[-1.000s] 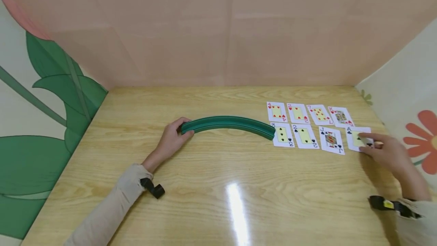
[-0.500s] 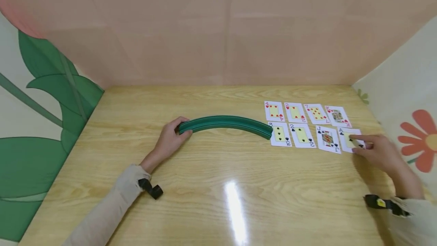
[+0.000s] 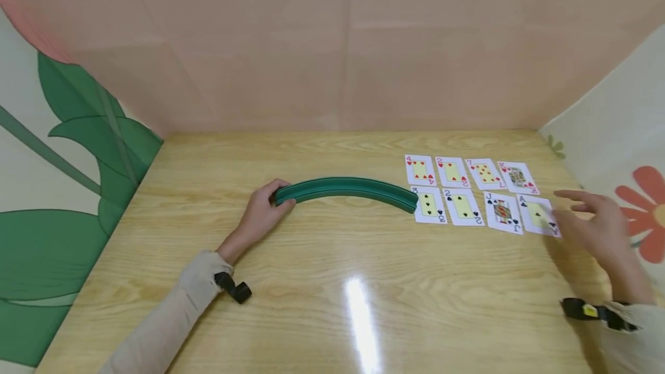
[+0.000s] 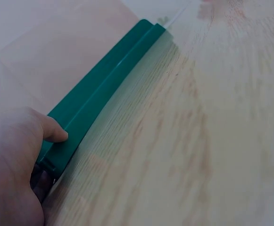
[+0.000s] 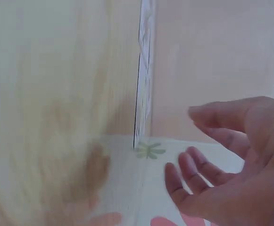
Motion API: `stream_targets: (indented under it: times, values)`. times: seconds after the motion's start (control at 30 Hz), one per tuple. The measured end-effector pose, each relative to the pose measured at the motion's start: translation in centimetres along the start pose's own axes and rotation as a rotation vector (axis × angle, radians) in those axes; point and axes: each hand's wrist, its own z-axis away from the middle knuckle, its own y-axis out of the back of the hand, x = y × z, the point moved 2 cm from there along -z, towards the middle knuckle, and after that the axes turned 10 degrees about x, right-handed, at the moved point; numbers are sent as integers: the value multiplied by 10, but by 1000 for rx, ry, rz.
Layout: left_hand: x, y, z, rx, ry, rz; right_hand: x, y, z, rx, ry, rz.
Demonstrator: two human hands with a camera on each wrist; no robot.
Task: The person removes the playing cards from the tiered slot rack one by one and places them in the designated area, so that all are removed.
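A curved green card holder (image 3: 345, 185) lies on the table, its right end meeting the three of spades (image 3: 429, 205). My left hand (image 3: 260, 211) grips its left end; in the left wrist view the thumb (image 4: 55, 131) presses on the holder's side. Along the front row run the two of spades (image 3: 463, 206), the jack of spades (image 3: 502, 212) and a black ace (image 3: 538, 214). Just right of the ace hovers my right hand (image 3: 597, 228), fingers apart and holding nothing. In the right wrist view the cards (image 5: 144, 89) show nearly edge-on.
Behind the front row lie the four of hearts (image 3: 419, 170), the two of hearts (image 3: 452, 172), the seven of diamonds (image 3: 484, 174) and a red king (image 3: 518, 177). A pink backdrop (image 3: 343, 74) rises behind the wooden table (image 3: 291, 305). A flower-patterned panel (image 3: 618, 131) borders the right side.
The ace has slid left, close beside the jack, and lies flat. My right hand has let go of it and drawn back to the right. My left hand keeps its hold.
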Motion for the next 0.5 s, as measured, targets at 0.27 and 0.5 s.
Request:
stream_targets:
  times: [0.27, 0.5]
  values:
    - [-3, 1, 1, 3, 31, 13, -21, -2, 1, 95, 2, -44]
    - [-1, 6, 10, -13, 19, 81, -79, -19, 13, 187, 232, -97]
